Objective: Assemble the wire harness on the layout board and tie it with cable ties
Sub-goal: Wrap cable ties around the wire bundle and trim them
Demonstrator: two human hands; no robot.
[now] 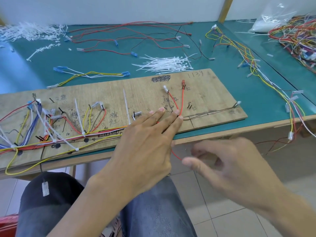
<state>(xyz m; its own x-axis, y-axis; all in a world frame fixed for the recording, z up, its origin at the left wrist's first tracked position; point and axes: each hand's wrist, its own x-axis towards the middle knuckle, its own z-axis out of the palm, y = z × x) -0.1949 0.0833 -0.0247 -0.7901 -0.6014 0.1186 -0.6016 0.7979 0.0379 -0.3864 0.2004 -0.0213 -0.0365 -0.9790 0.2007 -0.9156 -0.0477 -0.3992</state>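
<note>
Routing step: our left hand, fingers straight, pins red wires beneath its fingertips; our right hand, blurred, grip unclear. Next: pull slack taut.

The green desk carries the layout board under the left hand; cable ties and loose wires lie beyond it.

You're working in bright, even light with soft shadows; a pale glare washes the bench at its far left corner. Your right hand is motion-blurred, and the wide lens bows the layout board's edges.
</note>
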